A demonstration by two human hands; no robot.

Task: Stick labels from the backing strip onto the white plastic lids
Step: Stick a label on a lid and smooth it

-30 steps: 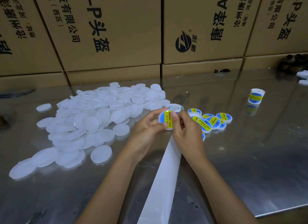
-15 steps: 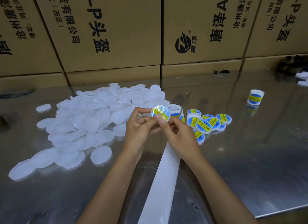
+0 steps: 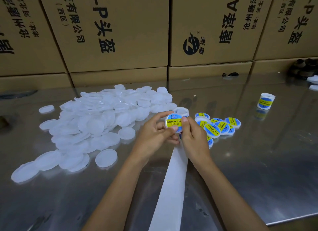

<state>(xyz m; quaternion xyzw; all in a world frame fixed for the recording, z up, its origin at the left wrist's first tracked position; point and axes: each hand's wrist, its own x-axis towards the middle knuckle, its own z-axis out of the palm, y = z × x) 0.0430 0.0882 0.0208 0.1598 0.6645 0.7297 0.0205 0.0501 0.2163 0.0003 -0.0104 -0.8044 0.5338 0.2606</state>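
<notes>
Backing strip: a white backing strip (image 3: 172, 187) was laid flat on the metal table (image 3: 258, 179), running from the 6 o'clock edge of the view up to the hands.
Left hand: the left hand (image 3: 153, 134) was seen at the centre, its fingers curled round the left rim of a lid, with the thumb pressed on the lower part of the label.
Right hand: the right hand (image 3: 194, 138) was held close together with the left one, and the right rim of the same lid was pinched by its thumb and fingers.
Held lid: the labelled lid (image 3: 174, 123) was held above the table between both hands, its face tilted to the camera; a blue and yellow label with the words "SOLDERING PASTE" was seen on it.
Finished lids: a small group of labelled lids (image 3: 216, 127) was lying just beside the right hand, at 3 o'clock.
Plain lids: a big heap of white plastic lids (image 3: 96, 124) was spread at 9 o'clock of the hands.
Label roll: a roll of labels (image 3: 265, 101) was standing well apart, at 2 o'clock.
Boxes: cardboard boxes (image 3: 120, 33) with black printing were stacked at 12 o'clock, behind the table.
</notes>
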